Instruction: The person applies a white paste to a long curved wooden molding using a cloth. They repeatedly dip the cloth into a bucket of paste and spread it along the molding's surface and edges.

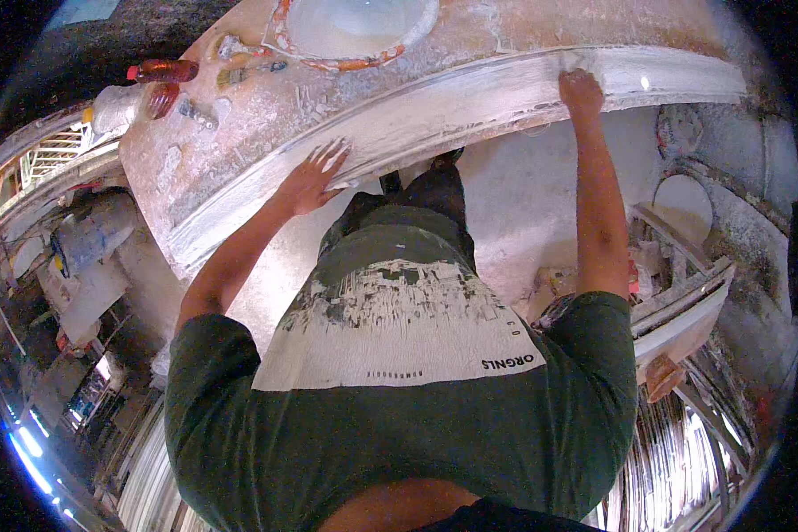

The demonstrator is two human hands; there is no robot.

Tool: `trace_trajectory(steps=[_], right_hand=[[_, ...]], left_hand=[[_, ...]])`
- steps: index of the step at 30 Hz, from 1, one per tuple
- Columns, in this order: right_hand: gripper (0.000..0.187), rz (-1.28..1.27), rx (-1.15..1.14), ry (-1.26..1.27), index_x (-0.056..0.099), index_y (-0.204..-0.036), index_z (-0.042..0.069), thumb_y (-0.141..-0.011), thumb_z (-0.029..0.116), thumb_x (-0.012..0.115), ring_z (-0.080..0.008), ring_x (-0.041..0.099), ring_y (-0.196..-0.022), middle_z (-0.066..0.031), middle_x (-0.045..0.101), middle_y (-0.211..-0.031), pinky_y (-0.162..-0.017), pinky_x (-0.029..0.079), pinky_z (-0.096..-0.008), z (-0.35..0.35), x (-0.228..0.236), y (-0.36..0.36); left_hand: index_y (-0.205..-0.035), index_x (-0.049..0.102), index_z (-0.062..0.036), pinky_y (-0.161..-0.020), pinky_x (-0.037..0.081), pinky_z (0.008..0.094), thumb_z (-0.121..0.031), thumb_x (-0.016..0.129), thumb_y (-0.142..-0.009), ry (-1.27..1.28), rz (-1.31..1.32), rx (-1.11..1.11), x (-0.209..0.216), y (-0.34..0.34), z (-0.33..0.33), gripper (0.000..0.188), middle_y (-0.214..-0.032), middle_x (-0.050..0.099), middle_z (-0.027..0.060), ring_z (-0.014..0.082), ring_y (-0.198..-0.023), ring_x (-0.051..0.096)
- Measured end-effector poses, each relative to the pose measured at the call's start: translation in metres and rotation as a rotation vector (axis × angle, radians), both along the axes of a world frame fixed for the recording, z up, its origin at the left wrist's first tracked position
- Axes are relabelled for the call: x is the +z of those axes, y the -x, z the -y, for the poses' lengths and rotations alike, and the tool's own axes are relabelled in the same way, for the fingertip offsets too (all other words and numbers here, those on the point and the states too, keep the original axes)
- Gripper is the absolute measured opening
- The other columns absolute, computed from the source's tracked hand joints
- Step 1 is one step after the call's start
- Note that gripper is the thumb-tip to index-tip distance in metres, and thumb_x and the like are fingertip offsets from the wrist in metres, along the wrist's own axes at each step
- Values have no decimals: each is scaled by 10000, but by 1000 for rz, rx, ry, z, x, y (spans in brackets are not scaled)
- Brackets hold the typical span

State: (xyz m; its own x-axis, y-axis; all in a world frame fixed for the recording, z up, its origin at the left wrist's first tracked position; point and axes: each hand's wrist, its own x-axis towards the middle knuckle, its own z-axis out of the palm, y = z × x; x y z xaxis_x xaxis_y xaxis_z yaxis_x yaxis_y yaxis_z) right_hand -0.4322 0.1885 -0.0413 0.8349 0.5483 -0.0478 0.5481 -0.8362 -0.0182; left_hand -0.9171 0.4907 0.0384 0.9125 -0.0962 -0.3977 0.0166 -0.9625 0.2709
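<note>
A long white strip, like a plaster moulding (434, 111), lies along the near edge of a worn, white-stained work table (195, 151). My left hand (315, 182) rests on its left part, fingers stretched out and spread across the white surface. Farther to the right, my right hand (582, 93) is closed in a fist over the strip. Something greyish and blurred shows just beyond its knuckles, but what the fingers hold is hidden.
A round basin (359, 25) with an orange-stained rim stands at the table's back. Left of it lie a brush (233, 77) and a red bottle (164, 72). Several long white strips (146, 474) are stacked behind me at lower left. A wooden frame (683, 301) stands at right.
</note>
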Motion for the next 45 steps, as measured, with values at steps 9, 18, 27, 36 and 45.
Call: trace_trajectory(steps=[9, 18, 27, 36, 45], right_hand=[[457, -529, 186, -76, 623, -987, -40, -787, 367, 563, -421, 548, -1043, -267, 578, -1098, -940, 427, -486, -107, 42, 216], [389, -191, -216, -254, 675, -940, 70, -836, 386, 475, -354, 612, -900, -158, 661, -953, -824, 478, -468, -25, -27, -13], [361, 142, 88, -37, 634, -797, -7, -858, 306, 466, -383, 603, -760, -189, 634, -837, -717, 486, -489, 37, -32, -76], [283, -99, 142, -247, 654, -805, 45, -767, 315, 579, -355, 612, -849, -177, 636, -852, -746, 519, -452, -39, 7, 88], [382, -385, 710, -236, 655, -916, -19, -759, 325, 600, -401, 595, -934, -242, 604, -989, -826, 493, -466, -99, 40, 272]], left_hand=[[-1461, 148, -68, -1115, 211, 448, -454, 497, -877, 68, -6, 3, -18, -85, 11, 782, -1486, 194, 198, 364, -1368, 201], [-1451, 176, -66, -1099, 256, 426, -501, 447, -889, 259, 392, -49, -68, -343, 126, 760, -1484, 219, 188, 341, -1353, 258], [-1447, 208, -84, -1093, 268, 433, -480, 432, -908, 146, 417, -170, -63, -344, 143, 705, -1462, 277, 181, 338, -1334, 297], [-1456, 170, -80, -1106, 241, 444, -402, 508, -879, 109, -21, -114, -10, -83, 29, 743, -1493, 196, 182, 357, -1364, 224], [-1458, 164, -79, -1113, 226, 438, -428, 530, -862, -13, -118, 38, 2, -43, -10, 781, -1501, 161, 192, 372, -1374, 187]])
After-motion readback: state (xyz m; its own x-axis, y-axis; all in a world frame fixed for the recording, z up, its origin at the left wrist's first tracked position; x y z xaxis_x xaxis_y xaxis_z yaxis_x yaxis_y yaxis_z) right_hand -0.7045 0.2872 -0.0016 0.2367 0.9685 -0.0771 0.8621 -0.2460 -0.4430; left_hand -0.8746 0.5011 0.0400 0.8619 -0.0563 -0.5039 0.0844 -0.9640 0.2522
